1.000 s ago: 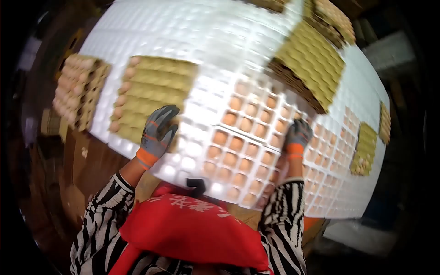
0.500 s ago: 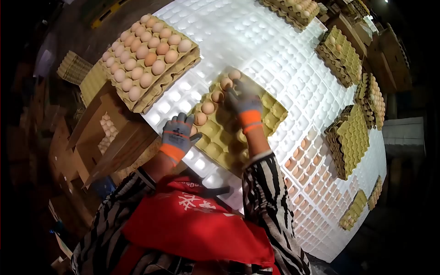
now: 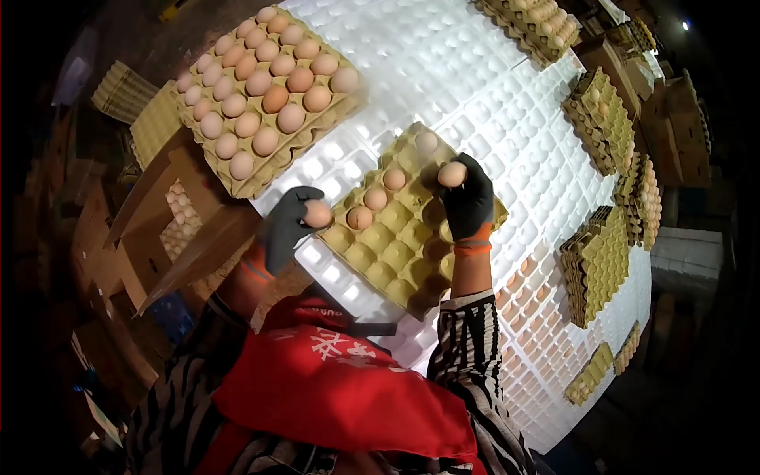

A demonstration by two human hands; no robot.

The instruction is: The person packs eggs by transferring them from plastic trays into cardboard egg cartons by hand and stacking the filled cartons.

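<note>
My left hand (image 3: 288, 226), in a dark glove, has its fingers around a brown egg (image 3: 317, 214) at the left edge of a pulp egg tray (image 3: 398, 254). Over the tray's right side, my right hand (image 3: 469, 196) pinches a second egg (image 3: 452, 174) between thumb and fingers. Several eggs rest in that tray along its far left side, among them one with a dark line on its shell (image 3: 359, 218). A paler egg (image 3: 426, 142) sits in the far corner. The near cups hold nothing.
A stack of trays full of eggs (image 3: 253, 83) stands at the far left, above an open cardboard box (image 3: 150, 237) with eggs inside. White dimpled panels (image 3: 443, 63) cover the table. More tray stacks (image 3: 598, 261) line its right side.
Both hands have turned and now each holds up an egg. My right hand has moved right, away from the row of eggs, which has fewer eggs in it. The whole view has shifted slightly.
</note>
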